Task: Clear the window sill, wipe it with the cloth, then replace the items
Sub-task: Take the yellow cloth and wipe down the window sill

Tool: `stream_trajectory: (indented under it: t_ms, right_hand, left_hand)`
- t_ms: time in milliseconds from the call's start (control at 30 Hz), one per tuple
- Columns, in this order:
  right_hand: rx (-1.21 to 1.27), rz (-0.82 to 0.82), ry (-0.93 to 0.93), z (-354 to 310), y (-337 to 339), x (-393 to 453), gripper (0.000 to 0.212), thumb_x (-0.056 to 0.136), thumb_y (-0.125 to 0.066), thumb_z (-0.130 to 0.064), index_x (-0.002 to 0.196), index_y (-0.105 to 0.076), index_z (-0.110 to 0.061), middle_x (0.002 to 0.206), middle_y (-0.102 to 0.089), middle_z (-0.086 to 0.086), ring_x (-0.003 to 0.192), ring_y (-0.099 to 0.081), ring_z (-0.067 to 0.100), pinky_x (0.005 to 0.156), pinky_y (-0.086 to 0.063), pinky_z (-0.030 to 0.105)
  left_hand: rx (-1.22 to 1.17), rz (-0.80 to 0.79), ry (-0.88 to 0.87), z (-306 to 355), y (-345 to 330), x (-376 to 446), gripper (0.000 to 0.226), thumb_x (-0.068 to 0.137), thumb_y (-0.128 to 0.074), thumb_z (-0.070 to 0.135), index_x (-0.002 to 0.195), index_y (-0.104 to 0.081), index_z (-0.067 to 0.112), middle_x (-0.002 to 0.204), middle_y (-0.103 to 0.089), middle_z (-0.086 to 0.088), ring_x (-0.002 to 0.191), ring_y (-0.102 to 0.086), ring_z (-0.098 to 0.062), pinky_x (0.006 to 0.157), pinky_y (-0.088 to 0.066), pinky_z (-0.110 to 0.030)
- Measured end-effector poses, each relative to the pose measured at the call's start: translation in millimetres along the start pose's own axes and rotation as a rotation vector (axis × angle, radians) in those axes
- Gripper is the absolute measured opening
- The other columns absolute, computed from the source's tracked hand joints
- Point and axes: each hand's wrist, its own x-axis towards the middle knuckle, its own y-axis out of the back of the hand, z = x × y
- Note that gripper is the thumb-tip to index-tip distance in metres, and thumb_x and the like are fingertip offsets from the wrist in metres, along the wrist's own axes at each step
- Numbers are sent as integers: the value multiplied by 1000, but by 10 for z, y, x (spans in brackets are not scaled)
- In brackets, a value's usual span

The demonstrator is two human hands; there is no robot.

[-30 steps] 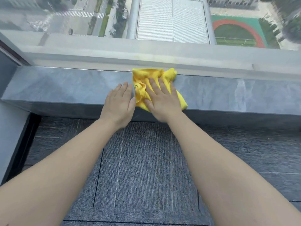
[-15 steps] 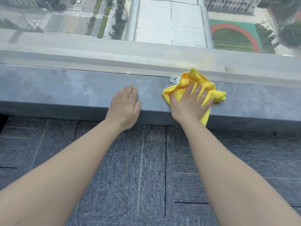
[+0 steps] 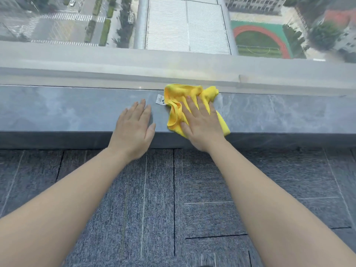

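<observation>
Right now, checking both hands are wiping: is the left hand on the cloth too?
No, the left hand rests flat on the bare sill, beside the cloth.

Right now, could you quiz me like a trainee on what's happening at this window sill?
1. True or false: the right hand presses flat on the yellow cloth.
2. What does the left hand rest on? A) carpet B) grey sill C) cloth
3. Fill in: the cloth's white label sticks out toward the ___ hand.

Key: 1 true; 2 B; 3 left.
</observation>
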Motion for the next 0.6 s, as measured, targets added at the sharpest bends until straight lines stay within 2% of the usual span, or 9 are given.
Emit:
stream_trajectory:
  t_ms: [67, 167, 300, 400, 600]
  right_hand:
    - [-9, -6, -25, 217, -1, -109, 58, 98, -21, -40, 149, 2, -25, 160, 6, -1, 148, 7, 22, 118, 7, 44]
    - [9, -8, -156, 449, -30, -218, 62, 97, -22, -45, 149, 2, -23, 160, 7, 0, 148, 8, 23, 118, 6, 44]
    - [67, 12, -398, 777, -27, -287, 70, 94, -22, -53, 149, 1, -18, 160, 7, 5, 148, 7, 27, 117, 7, 50]
    - [112, 15, -604, 1013, -6, -302, 74, 93, -22, -56, 149, 1, -15, 160, 7, 9, 147, 7, 32, 115, 6, 54]
    - [257, 14, -842, 973, 91, 18, 75, 93, -22, -52, 148, 2, -7, 158, 10, 17, 144, 12, 41, 111, 7, 65]
  left_hand:
    - [4, -5, -43, 171, -50, 76, 70, 81, -17, 37, 142, -20, 5, 156, -13, -15, 145, -11, -29, 118, -5, -41]
    - [24, -42, -86, 400, -131, 145, 71, 80, -15, 38, 143, -17, 6, 157, -11, -14, 145, -9, -28, 119, -4, -40]
    - [57, -86, -126, 661, -207, 235, 66, 84, -13, 35, 144, -14, 10, 157, -9, -10, 146, -5, -25, 119, -3, -40]
    - [77, -90, -139, 777, -242, 322, 53, 95, -24, 27, 144, -13, 11, 158, -7, -9, 146, -3, -25, 119, -1, -39]
    - [106, -147, -72, 870, -234, 333, 53, 94, -21, 29, 145, -13, 19, 158, -6, -4, 145, -1, -32, 117, 0, -46]
